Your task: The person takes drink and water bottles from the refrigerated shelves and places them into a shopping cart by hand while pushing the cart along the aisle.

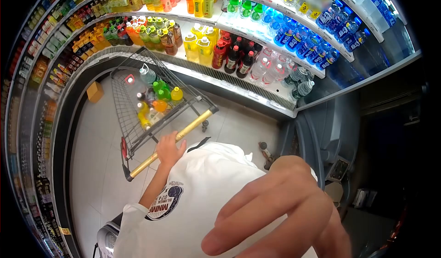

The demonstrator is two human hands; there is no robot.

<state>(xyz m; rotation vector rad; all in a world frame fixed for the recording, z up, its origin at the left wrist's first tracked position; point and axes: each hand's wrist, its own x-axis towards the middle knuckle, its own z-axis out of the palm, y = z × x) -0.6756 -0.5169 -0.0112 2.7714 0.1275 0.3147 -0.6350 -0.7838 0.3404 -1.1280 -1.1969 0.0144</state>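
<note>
My left hand (169,149) is wrapped round the yellow handle (196,123) of a wire shopping cart (120,97). In the cart lie several bottles: green ones (161,88), a round yellow one (177,94), an orange one (160,106) and a clear large one with a carry loop (147,75). Close to the camera, my right hand (287,207) is raised in front of my white T-shirt. Its fingers are bent a little and apart, with nothing seen in them. The palm side is hidden.
Curved drink shelves (183,67) wrap round the left and front, stocked with juice, cola (233,59) and water bottles (302,89). A small cardboard box (95,92) sits on the tiled floor (96,138) left of the cart. Dark grey bins or casings (337,134) stand at the right.
</note>
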